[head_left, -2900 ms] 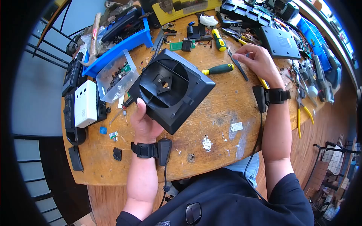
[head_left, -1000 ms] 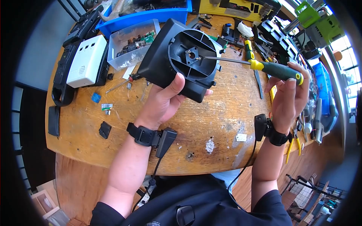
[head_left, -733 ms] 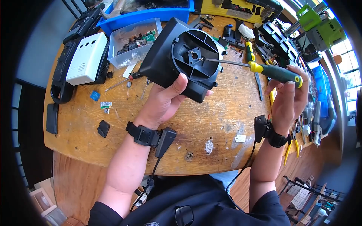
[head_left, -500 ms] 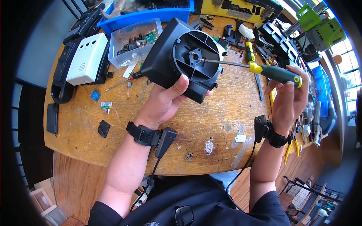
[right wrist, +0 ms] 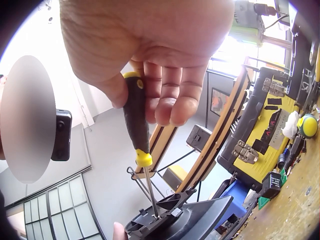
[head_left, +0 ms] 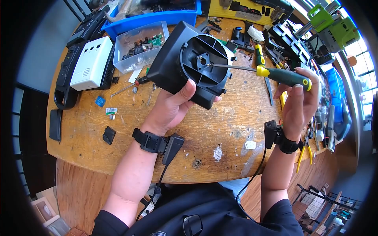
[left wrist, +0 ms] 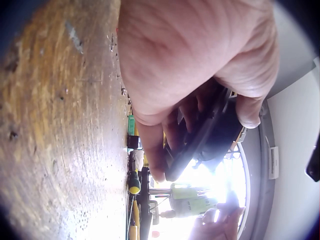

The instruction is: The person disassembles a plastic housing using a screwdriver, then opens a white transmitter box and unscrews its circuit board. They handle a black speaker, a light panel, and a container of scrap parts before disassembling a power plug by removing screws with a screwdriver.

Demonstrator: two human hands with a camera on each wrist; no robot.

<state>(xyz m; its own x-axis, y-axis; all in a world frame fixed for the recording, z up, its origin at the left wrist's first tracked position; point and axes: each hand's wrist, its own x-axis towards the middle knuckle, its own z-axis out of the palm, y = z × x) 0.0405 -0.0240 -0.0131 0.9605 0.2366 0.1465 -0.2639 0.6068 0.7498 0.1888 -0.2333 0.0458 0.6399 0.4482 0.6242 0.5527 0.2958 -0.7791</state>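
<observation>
My left hand [head_left: 173,106] grips a black plastic housing [head_left: 167,59] by its lower edge, thumb on the near face, and holds it up over the table. The housing's round ribbed recess faces right, with a small screw plate [head_left: 202,61] at its centre. My right hand [head_left: 301,104] pinches a screwdriver [head_left: 281,76] by the end of its dark green and yellow handle. The shaft points left, its tip at a screw on that plate. In the right wrist view, thumb and fingers close on the handle [right wrist: 136,115], and the shaft runs down to the housing [right wrist: 205,215].
On the wooden table [head_left: 189,145] stand a clear bin of parts [head_left: 130,65], a blue tray [head_left: 157,17] and a white box [head_left: 90,63]. Another screwdriver [head_left: 260,55] lies behind the held one. Yellow-handled pliers [head_left: 305,151] lie at the right edge.
Since the earliest frame my right hand has taken up the screwdriver from the table and brought its tip to the housing, now turned to face right. In the last second both hands have barely shifted.
</observation>
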